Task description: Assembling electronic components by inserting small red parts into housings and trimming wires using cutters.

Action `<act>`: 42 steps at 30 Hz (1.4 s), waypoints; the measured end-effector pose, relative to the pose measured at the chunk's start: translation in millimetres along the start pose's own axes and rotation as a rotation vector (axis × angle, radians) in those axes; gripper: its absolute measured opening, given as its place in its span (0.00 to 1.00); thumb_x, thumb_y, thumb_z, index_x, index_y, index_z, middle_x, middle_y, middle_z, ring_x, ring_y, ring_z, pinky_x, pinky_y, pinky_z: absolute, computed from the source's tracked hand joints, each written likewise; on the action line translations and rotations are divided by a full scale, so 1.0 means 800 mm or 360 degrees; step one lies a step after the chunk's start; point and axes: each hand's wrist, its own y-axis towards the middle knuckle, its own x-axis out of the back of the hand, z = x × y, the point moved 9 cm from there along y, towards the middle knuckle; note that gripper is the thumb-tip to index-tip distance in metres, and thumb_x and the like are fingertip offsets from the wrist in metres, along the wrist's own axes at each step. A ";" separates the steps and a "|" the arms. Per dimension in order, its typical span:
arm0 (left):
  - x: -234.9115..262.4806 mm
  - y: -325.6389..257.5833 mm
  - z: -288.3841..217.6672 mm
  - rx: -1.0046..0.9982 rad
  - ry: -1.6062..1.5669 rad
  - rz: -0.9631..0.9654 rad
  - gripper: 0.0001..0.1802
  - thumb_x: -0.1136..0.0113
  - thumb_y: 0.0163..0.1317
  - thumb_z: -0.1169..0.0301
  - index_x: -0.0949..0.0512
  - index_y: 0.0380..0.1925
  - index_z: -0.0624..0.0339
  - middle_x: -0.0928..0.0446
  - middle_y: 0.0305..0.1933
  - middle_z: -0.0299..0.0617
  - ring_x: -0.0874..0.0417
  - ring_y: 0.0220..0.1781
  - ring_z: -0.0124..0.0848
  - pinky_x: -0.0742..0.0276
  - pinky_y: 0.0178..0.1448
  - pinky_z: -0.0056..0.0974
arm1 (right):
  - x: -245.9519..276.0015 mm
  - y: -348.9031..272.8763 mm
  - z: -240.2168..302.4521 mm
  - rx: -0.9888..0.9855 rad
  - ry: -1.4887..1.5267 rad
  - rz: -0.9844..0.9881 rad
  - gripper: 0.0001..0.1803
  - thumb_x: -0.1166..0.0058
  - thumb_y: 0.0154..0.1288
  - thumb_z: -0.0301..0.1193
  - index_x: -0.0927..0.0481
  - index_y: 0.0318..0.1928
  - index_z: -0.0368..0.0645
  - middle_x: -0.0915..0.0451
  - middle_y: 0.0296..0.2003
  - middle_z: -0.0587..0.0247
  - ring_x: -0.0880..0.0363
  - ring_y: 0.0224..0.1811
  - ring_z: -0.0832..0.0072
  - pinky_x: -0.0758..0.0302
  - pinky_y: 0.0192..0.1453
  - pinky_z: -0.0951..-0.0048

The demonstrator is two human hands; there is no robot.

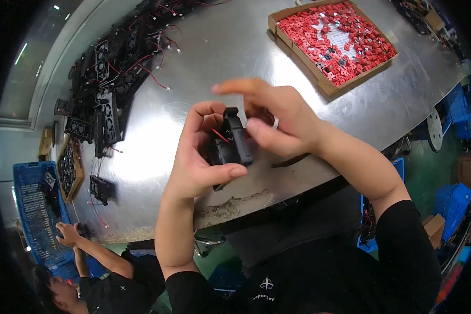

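Note:
My left hand point(196, 157) grips a small black square fan point(233, 140) with a red wire, thumb under it and fingers curled over its far side. My right hand point(275, 118) is against the fan's right side, thumb on its edge and forefinger stretched out above it. Both hands hover over the near part of a shiny metal table point(214, 57).
A cardboard tray point(329, 86) of small red parts sits at the far right of the table. A heap of black fans with red wires point(115, 73) lies at the far left. Another person's hand point(67, 233) reaches by a blue crate point(34, 209) at lower left.

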 end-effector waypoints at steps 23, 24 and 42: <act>-0.003 0.008 -0.013 -0.0212 0.1747 -0.0136 0.39 0.17 0.44 0.56 0.23 0.56 0.56 0.18 0.45 0.47 0.14 0.46 0.49 0.19 0.51 0.50 | -0.004 -0.001 -0.008 -0.0080 -0.0296 -0.0085 0.23 0.43 0.67 0.29 0.20 0.62 0.41 0.26 0.21 0.65 0.25 0.22 0.74 0.28 0.31 0.73; -0.003 0.009 -0.011 -0.0192 0.1738 -0.0138 0.38 0.17 0.44 0.56 0.22 0.56 0.56 0.18 0.44 0.47 0.14 0.46 0.49 0.19 0.51 0.50 | -0.004 -0.001 -0.009 -0.0080 -0.0297 -0.0086 0.23 0.43 0.67 0.29 0.20 0.62 0.41 0.26 0.21 0.65 0.25 0.22 0.74 0.28 0.31 0.73; -0.002 0.006 -0.021 -0.0351 0.1901 -0.0203 0.37 0.19 0.47 0.53 0.17 0.56 0.61 0.19 0.44 0.47 0.18 0.50 0.48 0.22 0.56 0.48 | 0.024 -0.032 -0.076 -0.0622 -0.1420 0.0518 0.18 0.34 0.66 0.44 0.20 0.37 0.41 0.14 0.34 0.55 0.14 0.40 0.53 0.20 0.44 0.53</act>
